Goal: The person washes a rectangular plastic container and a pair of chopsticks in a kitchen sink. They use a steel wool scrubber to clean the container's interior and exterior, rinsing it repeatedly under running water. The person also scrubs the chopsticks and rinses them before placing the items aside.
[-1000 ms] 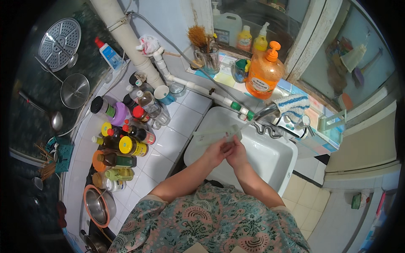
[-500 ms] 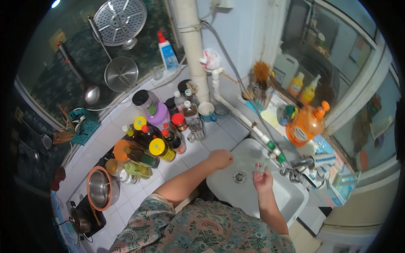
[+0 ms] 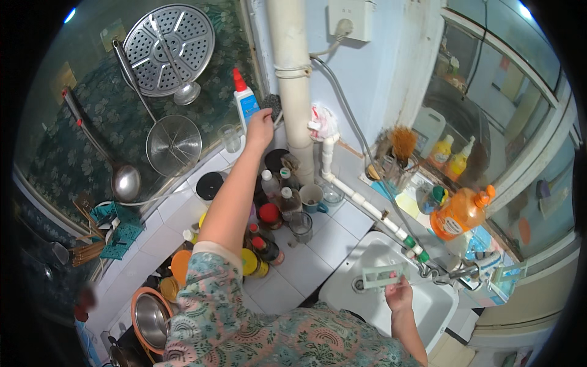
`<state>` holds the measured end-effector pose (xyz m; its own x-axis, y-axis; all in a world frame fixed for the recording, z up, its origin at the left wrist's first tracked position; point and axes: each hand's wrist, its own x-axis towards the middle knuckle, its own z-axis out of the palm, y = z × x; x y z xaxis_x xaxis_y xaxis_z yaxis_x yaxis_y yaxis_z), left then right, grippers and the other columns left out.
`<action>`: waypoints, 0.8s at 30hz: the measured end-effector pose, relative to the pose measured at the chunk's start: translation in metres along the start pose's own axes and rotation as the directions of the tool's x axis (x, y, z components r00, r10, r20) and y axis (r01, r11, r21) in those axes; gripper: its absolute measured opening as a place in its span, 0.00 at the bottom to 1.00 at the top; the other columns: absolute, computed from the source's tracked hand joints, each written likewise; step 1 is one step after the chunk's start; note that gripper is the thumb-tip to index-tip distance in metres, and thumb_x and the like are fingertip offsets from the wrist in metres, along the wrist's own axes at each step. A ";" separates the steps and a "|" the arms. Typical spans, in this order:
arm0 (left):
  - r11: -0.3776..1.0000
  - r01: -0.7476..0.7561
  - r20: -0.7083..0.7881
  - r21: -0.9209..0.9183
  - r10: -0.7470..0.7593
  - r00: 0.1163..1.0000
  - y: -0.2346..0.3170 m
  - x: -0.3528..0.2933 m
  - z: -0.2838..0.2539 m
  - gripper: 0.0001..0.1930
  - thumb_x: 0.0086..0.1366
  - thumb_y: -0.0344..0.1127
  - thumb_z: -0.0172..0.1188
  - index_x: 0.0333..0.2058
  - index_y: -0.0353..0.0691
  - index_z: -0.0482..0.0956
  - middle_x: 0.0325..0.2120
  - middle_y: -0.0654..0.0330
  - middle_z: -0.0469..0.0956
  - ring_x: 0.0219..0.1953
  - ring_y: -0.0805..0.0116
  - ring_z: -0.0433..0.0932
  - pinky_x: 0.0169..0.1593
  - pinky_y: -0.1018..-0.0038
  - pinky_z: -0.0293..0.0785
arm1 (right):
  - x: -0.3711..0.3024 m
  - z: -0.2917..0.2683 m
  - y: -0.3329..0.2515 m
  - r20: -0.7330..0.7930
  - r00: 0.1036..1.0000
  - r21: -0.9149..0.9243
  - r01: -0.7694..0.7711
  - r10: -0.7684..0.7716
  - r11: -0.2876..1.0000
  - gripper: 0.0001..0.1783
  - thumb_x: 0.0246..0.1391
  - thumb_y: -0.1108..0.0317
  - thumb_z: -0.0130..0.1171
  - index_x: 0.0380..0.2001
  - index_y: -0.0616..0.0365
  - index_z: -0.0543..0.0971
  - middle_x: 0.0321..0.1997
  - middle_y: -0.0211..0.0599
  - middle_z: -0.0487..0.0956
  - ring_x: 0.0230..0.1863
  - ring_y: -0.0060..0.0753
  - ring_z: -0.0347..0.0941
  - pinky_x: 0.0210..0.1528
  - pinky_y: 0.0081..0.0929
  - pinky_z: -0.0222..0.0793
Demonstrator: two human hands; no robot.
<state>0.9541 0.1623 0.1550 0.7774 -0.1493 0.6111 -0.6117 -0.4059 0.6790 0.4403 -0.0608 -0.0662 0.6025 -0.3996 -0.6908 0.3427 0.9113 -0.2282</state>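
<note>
My left hand is stretched far up to the ledge beside the white pipe. Its fingers are closed at a dark grey steel wool scrubber, partly hidden by the fingers. Just left of that hand stands a white bottle with a red nozzle and blue label. Over the white sink my right hand pinches a clear, rectangular, shallow plastic box by its right end. The box hangs above the drain, and its inside looks bare.
Sauce bottles and jars, one a yellow-lidded jar, crowd the tiled counter below my left arm. A blue mug and glass mug stand near the pipe. An orange detergent bottle and the faucet are right of the sink.
My left hand has gone from the sink's left edge up to the ledge by the pipe, where the scrubber now shows. My right hand stays over the sink with the box. The view has shifted.
</note>
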 end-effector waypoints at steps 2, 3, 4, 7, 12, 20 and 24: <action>0.999 -0.051 -0.113 0.008 0.051 0.992 -0.033 0.034 0.013 0.15 0.58 0.25 0.45 0.42 0.29 0.75 0.38 0.43 0.77 0.43 0.51 0.76 0.48 0.68 0.70 | 0.005 -0.005 0.000 0.019 0.999 -0.052 0.028 -0.027 0.998 0.14 0.62 0.62 0.42 0.45 0.57 0.70 0.42 0.34 0.76 0.40 0.29 0.72 0.43 0.26 0.72; 0.999 -0.016 -0.113 -0.032 0.012 0.993 -0.037 0.044 0.019 0.15 0.57 0.24 0.45 0.42 0.29 0.74 0.38 0.43 0.77 0.43 0.51 0.76 0.48 0.68 0.70 | 0.004 -0.002 0.001 0.025 0.998 -0.070 0.055 -0.054 0.996 0.14 0.62 0.62 0.42 0.45 0.57 0.70 0.42 0.34 0.76 0.40 0.29 0.73 0.42 0.26 0.72; 0.997 0.019 -0.113 -0.072 -0.027 0.993 -0.040 0.052 0.026 0.16 0.57 0.24 0.45 0.43 0.29 0.74 0.38 0.43 0.77 0.43 0.51 0.75 0.48 0.68 0.70 | -0.002 0.004 0.003 0.017 0.997 -0.084 0.081 -0.080 0.993 0.14 0.62 0.62 0.42 0.45 0.57 0.70 0.42 0.33 0.76 0.39 0.27 0.73 0.41 0.25 0.73; 0.983 0.126 -0.031 -0.135 -0.131 0.991 -0.067 0.079 0.044 0.17 0.55 0.25 0.46 0.44 0.28 0.73 0.38 0.43 0.76 0.44 0.51 0.75 0.49 0.68 0.69 | -0.002 0.008 0.004 0.015 0.998 -0.099 0.058 -0.057 0.993 0.14 0.62 0.62 0.42 0.45 0.56 0.70 0.41 0.32 0.76 0.39 0.26 0.73 0.40 0.24 0.73; 0.976 0.190 0.066 0.107 -0.197 0.978 -0.089 0.101 0.067 0.23 0.54 0.28 0.48 0.50 0.28 0.67 0.48 0.38 0.68 0.52 0.46 0.67 0.55 0.66 0.64 | -0.002 0.023 0.013 -0.053 0.993 -0.143 0.096 -0.105 0.985 0.14 0.60 0.61 0.45 0.44 0.57 0.70 0.37 0.33 0.77 0.37 0.29 0.75 0.32 0.22 0.73; 0.870 0.458 0.037 0.183 -0.472 0.881 -0.073 0.098 0.091 0.38 0.52 0.25 0.53 0.60 0.31 0.45 0.57 0.35 0.49 0.53 0.39 0.65 0.55 0.62 0.65 | 0.003 0.031 0.021 0.070 0.997 -0.167 0.039 -0.027 0.985 0.14 0.57 0.64 0.49 0.45 0.59 0.70 0.39 0.34 0.76 0.39 0.30 0.73 0.38 0.22 0.72; 0.881 0.301 0.049 0.366 -0.341 0.939 -0.079 0.098 0.087 0.21 0.55 0.25 0.53 0.48 0.28 0.63 0.47 0.36 0.62 0.41 0.41 0.74 0.45 0.59 0.72 | 0.003 0.053 0.028 0.048 0.998 -0.231 -0.029 0.041 0.973 0.14 0.58 0.65 0.49 0.45 0.60 0.69 0.39 0.36 0.76 0.39 0.30 0.74 0.36 0.20 0.71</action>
<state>1.0918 0.1015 0.1259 0.9454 -0.0460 0.3225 -0.2515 -0.7322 0.6330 0.4895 -0.0412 -0.0385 0.6502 -0.3663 -0.6656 0.1499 0.9207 -0.3603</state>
